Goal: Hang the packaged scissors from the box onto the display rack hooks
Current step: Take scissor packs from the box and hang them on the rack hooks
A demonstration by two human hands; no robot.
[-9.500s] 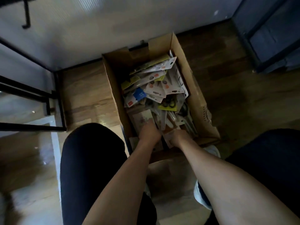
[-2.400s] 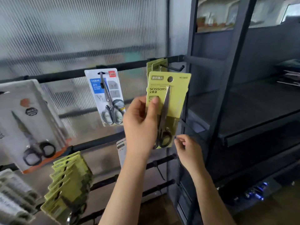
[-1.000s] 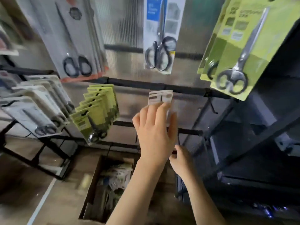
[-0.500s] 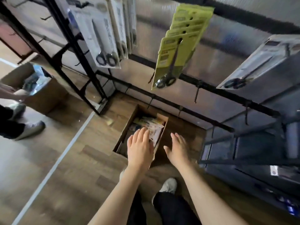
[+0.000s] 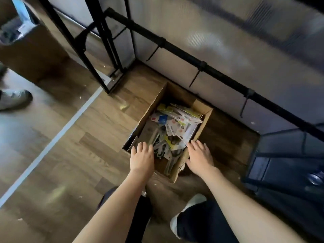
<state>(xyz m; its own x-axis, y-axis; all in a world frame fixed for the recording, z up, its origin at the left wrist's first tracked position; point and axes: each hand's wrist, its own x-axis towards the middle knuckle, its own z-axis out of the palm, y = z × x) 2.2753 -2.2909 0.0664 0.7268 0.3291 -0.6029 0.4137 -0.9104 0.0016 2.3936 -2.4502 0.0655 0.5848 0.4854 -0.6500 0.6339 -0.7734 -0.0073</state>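
A: Item one, the grips?

B: Left hand (image 5: 142, 159): fingers straight and spread, grip wide, holding nothing, poised over the near left corner of the box (image 5: 203, 128). Right hand (image 5: 199, 157): fingers likewise straight, grip wide and empty, over the box's right wall at about 3 o'clock from the left hand. Whether either touches the cardboard cannot be told.

A: Item two, the stock?

B: Packaged scissors (image 5: 177, 125): a loose heap inside the open box, at 12 o'clock from the hands; white, yellow and blue cards, dark handles showing through.

A: Item three, the fixture?

B: Display rack rail (image 5: 201, 64): black bar running from 11 o'clock down to 3 o'clock above the box. Hooks (image 5: 194, 78): bare, hanging from the rail. Translucent ribbed panel (image 5: 228, 41) behind.

A: Surroundings?

B: Wooden floor (image 5: 91, 146) under the box. Second cardboard box (image 5: 33, 55) at 10 o'clock. Another person's shoe (image 5: 14, 100) at 9 o'clock. Dark shelving unit (image 5: 284, 169) at 3 o'clock. The wearer's dark trousers and white shoe (image 5: 191, 204) at 6 o'clock.
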